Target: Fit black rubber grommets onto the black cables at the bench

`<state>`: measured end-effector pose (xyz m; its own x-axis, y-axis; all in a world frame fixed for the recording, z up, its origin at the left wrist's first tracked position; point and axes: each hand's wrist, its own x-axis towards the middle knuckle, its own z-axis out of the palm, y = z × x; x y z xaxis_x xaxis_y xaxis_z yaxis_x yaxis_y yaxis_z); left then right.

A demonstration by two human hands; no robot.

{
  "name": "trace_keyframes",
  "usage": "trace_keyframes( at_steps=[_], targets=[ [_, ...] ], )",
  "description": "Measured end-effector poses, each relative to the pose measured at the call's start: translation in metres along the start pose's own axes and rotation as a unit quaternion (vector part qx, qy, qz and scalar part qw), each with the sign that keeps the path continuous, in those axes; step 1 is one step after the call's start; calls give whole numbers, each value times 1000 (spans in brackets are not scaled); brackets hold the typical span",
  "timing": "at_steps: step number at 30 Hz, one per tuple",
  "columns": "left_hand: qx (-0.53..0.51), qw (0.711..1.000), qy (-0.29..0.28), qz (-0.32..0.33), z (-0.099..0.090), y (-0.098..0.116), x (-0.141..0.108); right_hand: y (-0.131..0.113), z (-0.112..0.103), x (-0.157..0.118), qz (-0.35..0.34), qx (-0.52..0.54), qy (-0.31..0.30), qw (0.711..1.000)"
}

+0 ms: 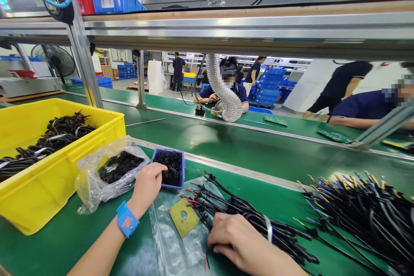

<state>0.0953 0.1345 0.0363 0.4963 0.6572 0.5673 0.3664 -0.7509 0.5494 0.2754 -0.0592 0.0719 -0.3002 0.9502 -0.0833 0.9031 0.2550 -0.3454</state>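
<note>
My left hand dips its fingers among black parts in the bin; my right hand curls beside the cables. Whether either pinches something, I cannot tell. Light fingertips should serve best.

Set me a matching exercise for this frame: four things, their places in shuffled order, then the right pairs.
Things:
1. left hand
2. right hand
3. yellow bin
4. yellow square with a hole

Places:
A. at a white-banded cable bundle
B. lying on clear plastic
C. reaching into a small blue box of black parts
D. at the picture's left edge, with black cables inside

Pairs: 1-C; 2-A; 3-D; 4-B
</note>
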Motion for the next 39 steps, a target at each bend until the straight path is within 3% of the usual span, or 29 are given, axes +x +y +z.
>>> trace_keyframes(
  at_steps=[2,4,8,10,15,23,31,34,39],
  targets=[
    [-64,997,31,-44,-4,6,0,0,-3,0,-4,15,-3,1000],
    [-152,984,10,-91,-7,16,-2,0,-6,0,5,25,-11,1000],
    [-282,933,-174,-138,-2,36,-19,0,-5,1,51,44,10,998],
    [-251,932,-223,-140,3,40,-28,1,-1,2,79,53,42,995],
    [-135,948,-270,-99,9,41,-38,5,5,3,134,54,78,986],
    [-30,964,-263,-38,12,38,-41,4,7,4,140,28,86,986],
    [11,957,-287,-41,9,44,-43,7,11,4,140,11,90,986],
    [11,960,-280,12,6,43,-40,8,11,4,138,10,91,986],
    [17,939,-327,103,5,37,-38,7,11,4,136,16,91,986]
  ],
)
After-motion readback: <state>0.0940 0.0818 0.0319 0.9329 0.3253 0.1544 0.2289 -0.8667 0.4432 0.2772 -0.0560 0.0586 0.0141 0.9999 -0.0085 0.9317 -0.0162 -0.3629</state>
